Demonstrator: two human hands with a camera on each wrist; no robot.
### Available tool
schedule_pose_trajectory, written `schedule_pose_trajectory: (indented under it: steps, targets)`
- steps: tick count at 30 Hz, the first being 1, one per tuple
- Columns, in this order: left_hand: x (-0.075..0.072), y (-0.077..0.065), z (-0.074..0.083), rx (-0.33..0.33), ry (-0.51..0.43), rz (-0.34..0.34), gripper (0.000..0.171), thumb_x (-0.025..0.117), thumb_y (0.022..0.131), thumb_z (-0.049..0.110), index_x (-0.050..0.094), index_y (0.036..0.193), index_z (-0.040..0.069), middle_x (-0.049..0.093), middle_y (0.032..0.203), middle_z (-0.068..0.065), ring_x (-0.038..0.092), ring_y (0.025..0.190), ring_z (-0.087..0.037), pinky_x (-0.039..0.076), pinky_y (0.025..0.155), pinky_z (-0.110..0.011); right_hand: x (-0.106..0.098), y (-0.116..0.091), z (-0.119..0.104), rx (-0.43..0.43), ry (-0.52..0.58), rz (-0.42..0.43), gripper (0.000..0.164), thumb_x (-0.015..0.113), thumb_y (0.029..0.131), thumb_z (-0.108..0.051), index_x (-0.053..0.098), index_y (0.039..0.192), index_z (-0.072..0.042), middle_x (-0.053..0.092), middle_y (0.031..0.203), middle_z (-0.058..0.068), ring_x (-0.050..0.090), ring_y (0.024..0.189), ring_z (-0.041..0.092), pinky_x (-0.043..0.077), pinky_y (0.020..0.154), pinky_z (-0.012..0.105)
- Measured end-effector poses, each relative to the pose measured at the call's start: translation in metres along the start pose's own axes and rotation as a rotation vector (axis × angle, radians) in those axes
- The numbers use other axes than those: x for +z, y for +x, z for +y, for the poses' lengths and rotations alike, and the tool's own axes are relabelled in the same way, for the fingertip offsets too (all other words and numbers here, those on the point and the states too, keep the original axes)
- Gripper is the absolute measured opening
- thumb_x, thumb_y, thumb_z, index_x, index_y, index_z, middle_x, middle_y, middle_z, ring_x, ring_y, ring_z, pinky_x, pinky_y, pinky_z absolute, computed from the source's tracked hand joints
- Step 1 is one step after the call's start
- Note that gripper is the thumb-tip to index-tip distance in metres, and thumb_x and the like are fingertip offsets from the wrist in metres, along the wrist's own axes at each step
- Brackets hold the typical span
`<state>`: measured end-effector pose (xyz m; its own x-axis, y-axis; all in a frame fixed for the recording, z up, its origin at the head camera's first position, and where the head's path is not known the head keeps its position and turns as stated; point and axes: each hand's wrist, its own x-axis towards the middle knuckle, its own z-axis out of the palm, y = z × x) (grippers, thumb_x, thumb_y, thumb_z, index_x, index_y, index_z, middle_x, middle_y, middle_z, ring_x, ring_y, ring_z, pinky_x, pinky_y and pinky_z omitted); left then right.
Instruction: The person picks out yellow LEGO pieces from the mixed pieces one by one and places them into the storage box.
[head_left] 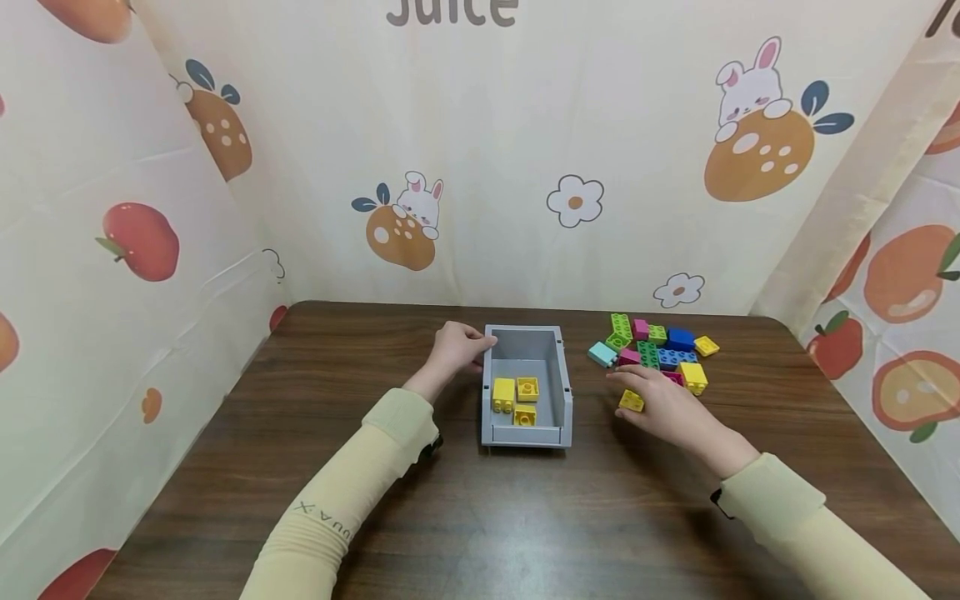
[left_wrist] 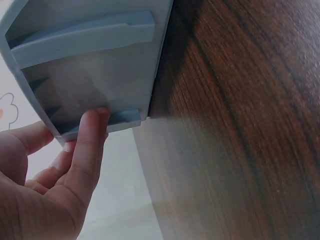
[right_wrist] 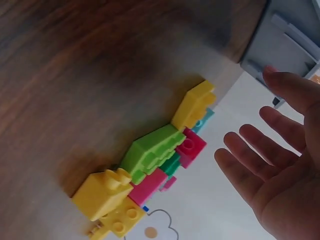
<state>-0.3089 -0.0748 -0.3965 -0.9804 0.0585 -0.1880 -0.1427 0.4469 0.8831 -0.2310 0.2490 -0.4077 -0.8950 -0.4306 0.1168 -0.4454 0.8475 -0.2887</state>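
Note:
My left hand (head_left: 455,347) pinches the far left rim of a grey plastic bin (head_left: 527,436). In the left wrist view, its fingertips (left_wrist: 90,117) lie along the bin's ribbed outer wall (left_wrist: 75,90). Inside the bin lie three yellow toy bricks (head_left: 503,395). To the right, my right hand (head_left: 663,406) hovers by the loose bricks with its fingers apart and nothing in its palm. A small yellow brick (head_left: 632,401) shows between thumb and fingers in the head view. The right wrist view has a yellow brick (right_wrist: 192,105) beside a lime green brick (right_wrist: 152,150), both apart from the fingers.
Beyond my right hand spreads a pile of bricks: lime green (head_left: 620,324), dark blue (head_left: 681,339), light blue (head_left: 602,354), dark green (head_left: 648,354) and yellow (head_left: 693,377). A printed curtain (head_left: 495,242) stands along the back edge of the brown wooden table (head_left: 480,533).

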Motion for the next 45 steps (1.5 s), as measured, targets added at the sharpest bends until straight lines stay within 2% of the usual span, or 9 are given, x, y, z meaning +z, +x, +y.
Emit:
schedule_pose_trajectory:
  steps: [9, 19, 26, 40, 45]
  targets:
    - [0.0, 0.0, 0.001, -0.007, 0.009, 0.002, 0.027, 0.069, 0.087, 0.027, 0.07, 0.097, 0.003, 0.065, 0.089, -0.012, 0.065, 0.066, -0.017, 0.058, 0.075, -0.04, 0.01, 0.001, 0.012, -0.006, -0.021, -0.017, 0.048, 0.078, 0.078, -0.016, 0.061, 0.121, -0.004, 0.06, 0.121, 0.018, 0.056, 0.113, 0.039, 0.05, 0.09, 0.053]
    - [0.001, 0.0, -0.001, 0.005, 0.005, 0.003, 0.025, 0.068, 0.088, 0.027, 0.07, 0.095, 0.002, 0.066, 0.087, -0.011, 0.067, 0.071, -0.021, 0.059, 0.074, -0.041, 0.02, 0.004, 0.021, -0.04, -0.035, -0.037, 0.04, 0.077, 0.077, -0.012, 0.065, 0.114, -0.002, 0.066, 0.11, 0.016, 0.062, 0.103, 0.035, 0.053, 0.087, 0.049]
    - [0.001, 0.001, -0.002, 0.005, -0.007, 0.001, 0.025, 0.069, 0.087, 0.027, 0.07, 0.095, 0.002, 0.065, 0.088, -0.012, 0.068, 0.075, -0.024, 0.059, 0.074, -0.04, 0.02, 0.006, 0.021, -0.043, -0.026, -0.064, 0.034, 0.076, 0.077, -0.006, 0.067, 0.11, -0.001, 0.068, 0.107, 0.016, 0.064, 0.1, 0.034, 0.055, 0.084, 0.047]
    - [0.001, 0.0, -0.002, 0.01, 0.005, 0.006, 0.026, 0.068, 0.087, 0.027, 0.07, 0.095, 0.002, 0.066, 0.09, -0.013, 0.068, 0.073, -0.023, 0.059, 0.074, -0.041, 0.018, 0.01, 0.021, -0.075, -0.027, -0.07, 0.026, 0.076, 0.075, 0.0, 0.069, 0.101, 0.001, 0.069, 0.097, 0.015, 0.066, 0.092, 0.031, 0.057, 0.079, 0.043]
    - [0.002, -0.001, -0.002, 0.021, 0.009, 0.008, 0.026, 0.068, 0.088, 0.027, 0.07, 0.095, 0.002, 0.066, 0.091, -0.014, 0.068, 0.075, -0.025, 0.059, 0.074, -0.041, 0.015, 0.012, 0.017, -0.081, -0.051, -0.076, 0.023, 0.077, 0.074, -0.001, 0.07, 0.096, 0.001, 0.069, 0.09, 0.013, 0.067, 0.082, 0.027, 0.059, 0.074, 0.039]
